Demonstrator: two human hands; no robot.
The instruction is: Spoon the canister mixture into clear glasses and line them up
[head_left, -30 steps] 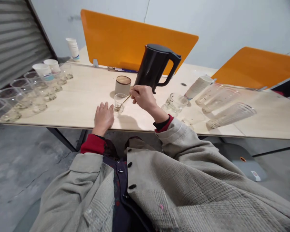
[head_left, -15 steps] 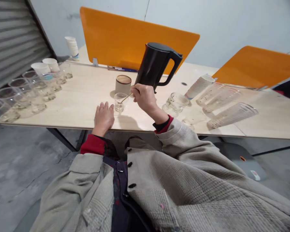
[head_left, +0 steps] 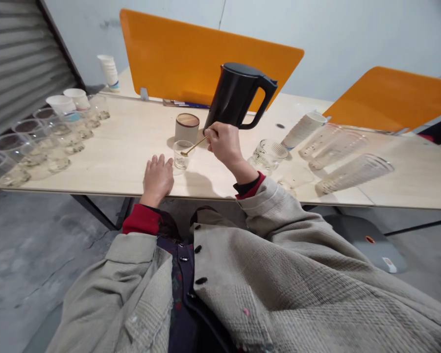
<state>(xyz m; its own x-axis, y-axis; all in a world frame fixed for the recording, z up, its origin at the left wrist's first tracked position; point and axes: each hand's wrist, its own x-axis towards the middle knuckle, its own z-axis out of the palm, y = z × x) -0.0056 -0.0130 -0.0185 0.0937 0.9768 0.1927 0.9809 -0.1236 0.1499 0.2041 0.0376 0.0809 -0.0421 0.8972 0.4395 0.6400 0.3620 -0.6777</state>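
Observation:
My right hand [head_left: 224, 143] pinches the handle of a thin gold spoon [head_left: 193, 147], whose bowl hovers just over the rim of a small clear cup [head_left: 181, 155] on the pale wooden table [head_left: 132, 142]. My left hand [head_left: 158, 177] lies flat on the table edge just left of that cup, fingers stretched out, holding nothing. Behind the cup stands a beige canister with a brown wooden lid [head_left: 187, 127]. A black electric kettle [head_left: 237, 97] stands right behind my right hand.
Several clear plastic cups [head_left: 29, 147] and white paper cups [head_left: 62, 104] line the table's left end. Stacks of clear cups [head_left: 353, 172] and paper cups [head_left: 302, 129] lie on their sides at right, near a glass measuring cup [head_left: 266, 156]. Orange dividers [head_left: 191, 54] stand behind.
My right hand has lifted the spoon out of the small clear cup; its bowl went from the cup's bottom to above the rim. My left hand stayed put.

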